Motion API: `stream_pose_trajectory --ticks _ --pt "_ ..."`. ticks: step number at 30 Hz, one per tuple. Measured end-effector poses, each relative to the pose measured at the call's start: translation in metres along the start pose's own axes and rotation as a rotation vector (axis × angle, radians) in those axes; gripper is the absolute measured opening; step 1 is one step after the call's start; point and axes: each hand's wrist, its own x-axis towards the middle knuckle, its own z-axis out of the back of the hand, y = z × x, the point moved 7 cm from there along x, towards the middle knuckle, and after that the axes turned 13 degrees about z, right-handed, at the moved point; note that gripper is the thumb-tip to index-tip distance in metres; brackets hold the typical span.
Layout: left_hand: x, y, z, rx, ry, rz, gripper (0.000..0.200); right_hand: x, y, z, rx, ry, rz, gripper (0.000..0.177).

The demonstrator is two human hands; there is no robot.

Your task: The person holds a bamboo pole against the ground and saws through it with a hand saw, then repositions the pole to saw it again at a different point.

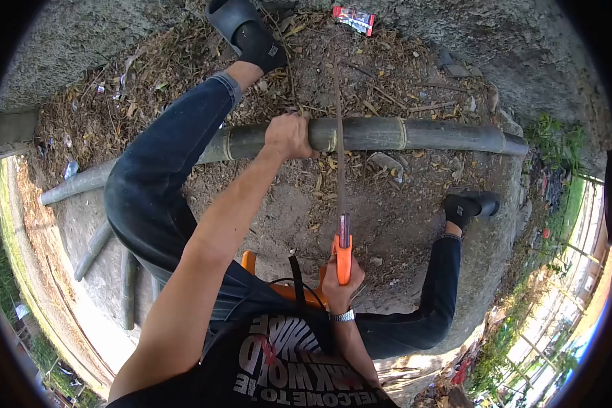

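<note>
A long grey-green bamboo pole (449,136) lies crosswise in front of me, with pale rings at its joints. My left hand (289,136) is wrapped over the pole, left of the saw. In my right hand (341,282) is the orange handle of a hand saw (341,178). Its narrow blade points away from me and crosses the bamboo just right of a joint ring, close to my left hand. Whether the teeth have cut into the bamboo cannot be made out.
More bamboo pieces (127,289) lie at the lower left. Dry leaves and twigs cover the soil along a rough concrete wall (455,27). A red wrapper (353,20) lies at the top. My legs spread to both sides, and something orange (299,294) is under me.
</note>
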Motion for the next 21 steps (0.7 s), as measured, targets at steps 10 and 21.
stream_pose_trajectory --ticks 10,21 --pt "0.008 -0.001 0.009 -0.004 -0.017 -0.051 0.091 0.036 -0.008 -0.009 0.028 -0.020 0.096 0.008" --pt "0.004 -0.001 0.002 0.040 0.017 -0.044 0.088 0.010 -0.009 -0.003 -0.025 -0.016 0.106 0.006"
